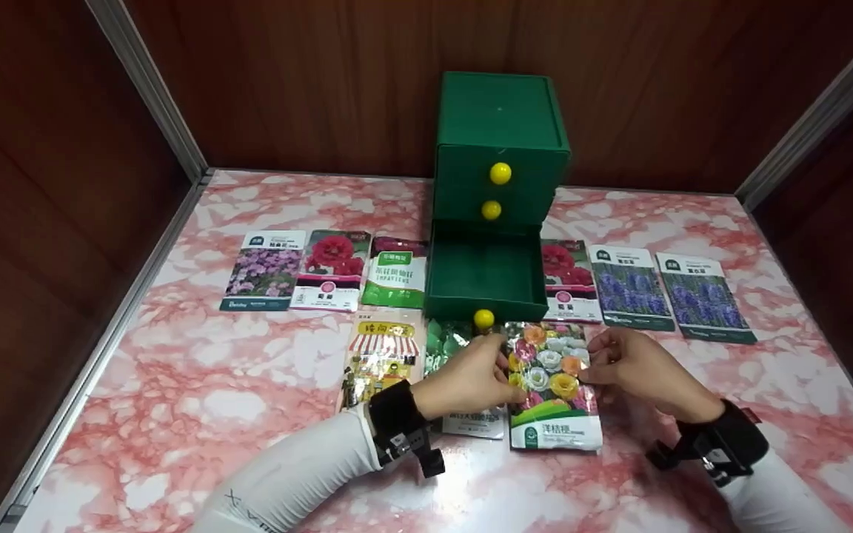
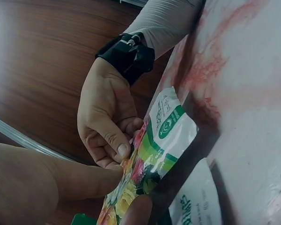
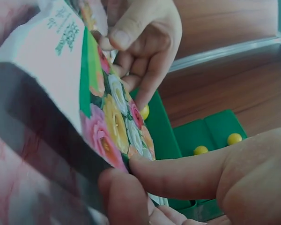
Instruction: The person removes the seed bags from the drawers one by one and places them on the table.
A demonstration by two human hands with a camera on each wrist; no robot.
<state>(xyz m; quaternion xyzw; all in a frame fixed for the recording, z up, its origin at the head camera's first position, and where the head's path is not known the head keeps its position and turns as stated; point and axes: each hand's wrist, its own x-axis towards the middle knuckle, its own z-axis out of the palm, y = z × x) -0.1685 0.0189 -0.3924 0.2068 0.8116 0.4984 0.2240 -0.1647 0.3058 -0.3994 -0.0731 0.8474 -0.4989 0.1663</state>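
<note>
A seed packet printed with multicoloured flowers is held by both hands in front of the green drawer box. At its left edge my left hand pinches it between thumb and fingers. My right hand pinches the opposite edge, thumb on the printed face in the right wrist view. That view also shows the packet tilted, with a dark shadow beside it. Under my left hand lies a green and white packet, partly hidden. Left of it is a pink packet with a striped awning print.
The green box has yellow knobs, and its bottom drawer is pulled out. Left of it, several seed packets lie in a row; more packets lie to the right. Wooden panels surround the pink marbled tabletop.
</note>
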